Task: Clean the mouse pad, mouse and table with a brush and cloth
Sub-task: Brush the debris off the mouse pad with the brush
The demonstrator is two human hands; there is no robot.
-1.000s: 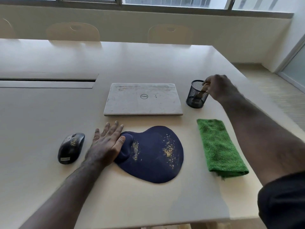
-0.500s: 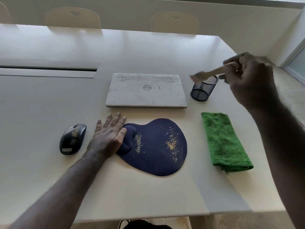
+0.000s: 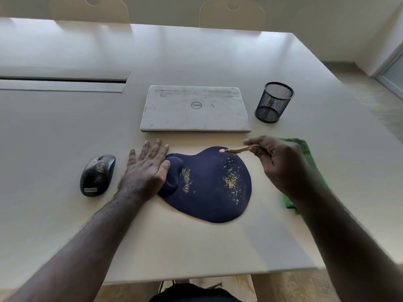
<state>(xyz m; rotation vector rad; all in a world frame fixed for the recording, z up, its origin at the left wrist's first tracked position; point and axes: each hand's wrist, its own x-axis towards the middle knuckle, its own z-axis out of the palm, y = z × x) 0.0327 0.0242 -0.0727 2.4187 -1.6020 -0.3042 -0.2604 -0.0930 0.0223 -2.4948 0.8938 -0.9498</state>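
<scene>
A dark blue mouse pad with a wrist rest lies at the table's front middle, with yellowish crumbs scattered over it. My left hand lies flat on the table, fingers spread, its thumb against the wrist rest. My right hand holds a small wooden brush whose tip hovers at the pad's far edge. A black mouse with crumbs on top sits left of my left hand. A green cloth lies right of the pad, mostly hidden by my right arm.
A closed white laptop lies behind the pad. A black mesh pen cup stands to the laptop's right. A cable slot runs along the table's left part. Two chairs stand at the far side. The table's front edge is near me.
My right hand lifted the brush out of the mesh cup and carried it down and left to the pad's far edge. My left hand stayed by the wrist rest.
</scene>
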